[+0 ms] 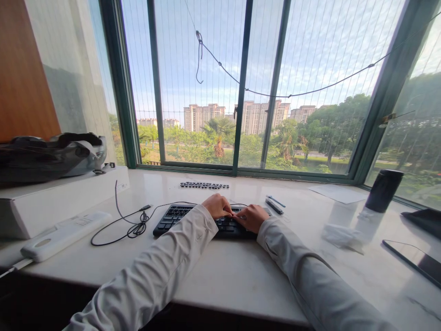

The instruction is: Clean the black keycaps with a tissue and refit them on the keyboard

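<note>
The left hand (217, 205) and the right hand (252, 216) lie side by side on the black keyboard (174, 217), fingertips meeting over its right half. Both hands are curled knuckles-up with fingers bent down onto the keys; whether either grip is clenched on a keycap or simply pressing cannot be told, since the fingertips are hidden. Pale sleeves run back from both wrists to the near edge of the bench (223, 271).

The keyboard sits in the middle of the bench, well back from the near edge, its long side parallel to the window. Its cable (132, 227) leaves the left end and lies in a loose coil just beside it. Beyond the keyboard, nearer the far edge, a row of loose dark keycaps (204, 185) lies in a line. Just beside the right hand, toward the far right, lie two pens (274, 203).

Toward the right edge stand a dark cylindrical bottle (384, 190), a sheet of paper (339, 193) behind it, and a crumpled white wipe (339, 235) in front of it. A dark tablet (418, 262) lies at the right near corner. At the left edge lie a white remote-like device (64, 234), a white box (58, 202), and a grey bag (51, 154) on top of the box.
</note>
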The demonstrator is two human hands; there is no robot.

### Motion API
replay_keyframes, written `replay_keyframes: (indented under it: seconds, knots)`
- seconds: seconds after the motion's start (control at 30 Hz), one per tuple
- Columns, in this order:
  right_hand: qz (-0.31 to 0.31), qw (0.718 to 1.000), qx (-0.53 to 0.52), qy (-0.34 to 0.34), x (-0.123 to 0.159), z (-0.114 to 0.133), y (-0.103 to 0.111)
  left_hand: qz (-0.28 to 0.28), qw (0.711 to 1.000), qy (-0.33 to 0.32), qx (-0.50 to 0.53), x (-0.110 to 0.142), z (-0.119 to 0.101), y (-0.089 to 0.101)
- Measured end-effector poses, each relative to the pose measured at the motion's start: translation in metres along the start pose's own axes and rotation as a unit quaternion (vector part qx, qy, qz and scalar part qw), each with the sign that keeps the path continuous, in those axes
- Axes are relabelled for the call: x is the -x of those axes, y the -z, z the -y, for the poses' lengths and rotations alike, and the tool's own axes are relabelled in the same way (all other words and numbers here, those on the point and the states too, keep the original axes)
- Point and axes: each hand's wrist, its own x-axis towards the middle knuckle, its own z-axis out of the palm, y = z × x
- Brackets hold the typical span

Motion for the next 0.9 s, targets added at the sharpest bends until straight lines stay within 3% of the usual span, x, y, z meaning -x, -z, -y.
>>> replay_keyframes:
  seconds: [0.9]
  knots:
    - [0.011,1.000,-0.003,-0.006,0.0011,0.0021,0.0040,-0.001,1.000,0.000,0.010,0.0006,0.0007,-0.0011]
